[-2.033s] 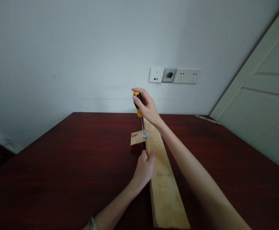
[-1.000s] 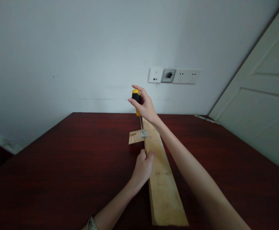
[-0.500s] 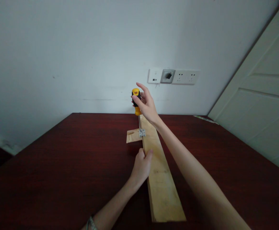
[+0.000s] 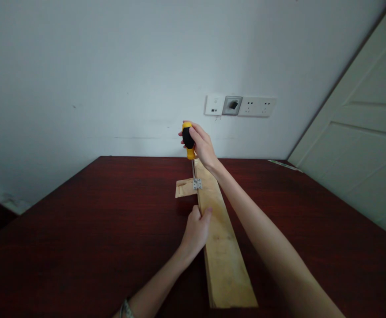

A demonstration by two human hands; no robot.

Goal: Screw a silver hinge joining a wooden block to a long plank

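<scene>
A long wooden board lies lengthwise away from me on the dark red table. My left hand grips its left edge, thumb on top and the fingers' ends hidden. Beyond that hand, a metal hinge joins the board to a small wooden piece sticking out to the left. My right hand is closed around the yellow and black handle of a screwdriver, held upright above the hinge area. Its thin shaft points down toward the hinge; I cannot tell exactly where the tip rests.
The dark red table meets a white wall at its back edge. Wall sockets sit behind, right of my right hand. A thin strip lies at the back right, near a white panelled door.
My right hand's fingers have wrapped over the screwdriver handle, and the handle has turned. Before, the index finger was raised off it. My left hand and the board have stayed in place.
</scene>
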